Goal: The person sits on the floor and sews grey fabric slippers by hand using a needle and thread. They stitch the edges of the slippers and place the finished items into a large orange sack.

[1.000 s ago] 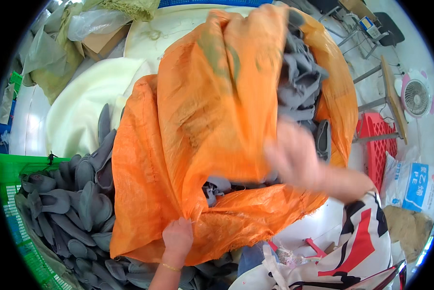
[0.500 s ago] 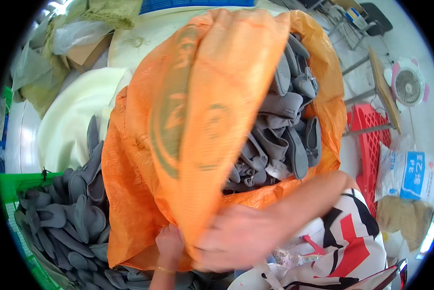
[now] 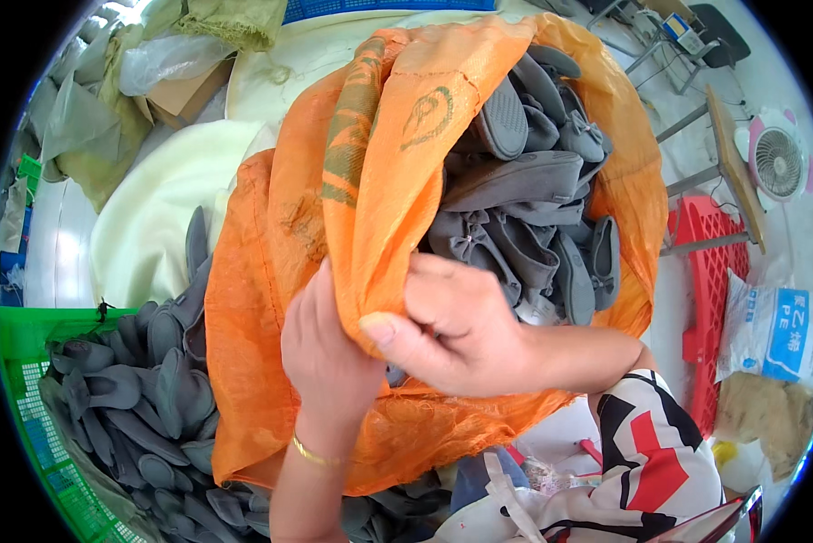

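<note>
A large orange woven sack [image 3: 261, 299] with dark green print fills the middle of the view. Through its mouth at the right, a heap of grey slip-on shoes [image 3: 524, 181] shows, some with small bows. My left hand [image 3: 329, 339], a thin bracelet at its wrist, is closed on the sack's gathered edge. My right hand [image 3: 456, 326] grips the same bunched fabric just to the right, thumb pressed against it. Both hands nearly touch in front of the opening. Part of the shoe heap lies hidden behind the fold of the sack.
At the left, a green plastic crate [image 3: 26, 353] is piled with more grey shoes [image 3: 144, 407]. Cream fabric [image 3: 153, 217] lies behind it. To the right are a red plastic crate [image 3: 709, 271], a white-and-blue bag [image 3: 773, 326], a wooden-topped stand [image 3: 736, 172] and a fan [image 3: 777, 163].
Both hands have moved up and inward with the sack's edge between them. The raised flap has been drawn leftward and bunched, exposing more shoes.
</note>
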The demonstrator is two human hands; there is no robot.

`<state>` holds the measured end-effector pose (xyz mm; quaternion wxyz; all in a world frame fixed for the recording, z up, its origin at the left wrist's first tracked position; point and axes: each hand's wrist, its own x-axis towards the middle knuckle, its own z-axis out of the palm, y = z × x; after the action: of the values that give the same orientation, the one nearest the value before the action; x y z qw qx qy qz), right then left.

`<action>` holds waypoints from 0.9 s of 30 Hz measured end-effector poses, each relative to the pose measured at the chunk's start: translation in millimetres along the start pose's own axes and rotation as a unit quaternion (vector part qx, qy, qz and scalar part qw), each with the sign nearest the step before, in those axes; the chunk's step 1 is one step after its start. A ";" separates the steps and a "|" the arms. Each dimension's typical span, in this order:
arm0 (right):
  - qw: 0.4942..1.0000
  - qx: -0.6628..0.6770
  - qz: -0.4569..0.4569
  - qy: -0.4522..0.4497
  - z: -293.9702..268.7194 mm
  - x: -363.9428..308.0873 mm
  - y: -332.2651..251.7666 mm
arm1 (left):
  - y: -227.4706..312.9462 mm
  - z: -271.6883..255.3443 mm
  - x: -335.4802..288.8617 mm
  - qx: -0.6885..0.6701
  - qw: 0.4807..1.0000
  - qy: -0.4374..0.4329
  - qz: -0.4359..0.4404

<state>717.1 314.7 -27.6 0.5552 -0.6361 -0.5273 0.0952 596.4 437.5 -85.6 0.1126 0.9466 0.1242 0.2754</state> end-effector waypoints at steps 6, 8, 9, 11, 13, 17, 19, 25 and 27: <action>0.997 0.017 0.070 0.026 -16.9 -8.4 21.1 | -5.8 16.0 36.7 -0.191 0.971 -0.144 0.004; 0.994 0.026 0.084 0.065 -13.9 -10.5 27.0 | 5.1 16.8 32.1 -0.239 0.968 -0.070 0.019; 0.993 0.024 0.091 0.076 -12.3 -11.3 28.8 | 5.8 15.8 31.5 -0.289 0.954 -0.073 0.027; 0.994 -0.003 0.086 0.067 -8.6 -9.5 32.5 | 10.9 10.9 26.1 -0.409 0.905 -0.118 -0.012; 0.995 -0.028 0.069 0.061 -6.2 -5.9 34.9 | 12.2 9.9 25.1 -0.457 0.876 -0.138 -0.072; 0.997 -0.042 0.021 0.062 -12.6 -3.8 38.3 | 3.8 7.9 28.0 -0.426 0.884 -0.075 -0.176; 0.996 -0.030 0.068 0.056 -22.9 -7.8 43.3 | -8.0 2.0 32.4 -0.444 0.867 -0.005 -0.227; 0.888 0.202 0.377 0.166 -43.7 2.8 113.4 | -45.6 -33.2 55.3 -0.661 0.664 0.190 -0.292; 0.854 0.287 0.389 0.193 -46.4 21.8 147.0 | -35.5 -41.9 52.9 -0.648 0.688 0.189 -0.265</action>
<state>842.2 328.8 -119.1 0.7214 -0.6071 -0.0683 0.3261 610.5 492.8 -35.0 0.7406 0.4936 0.1790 0.4194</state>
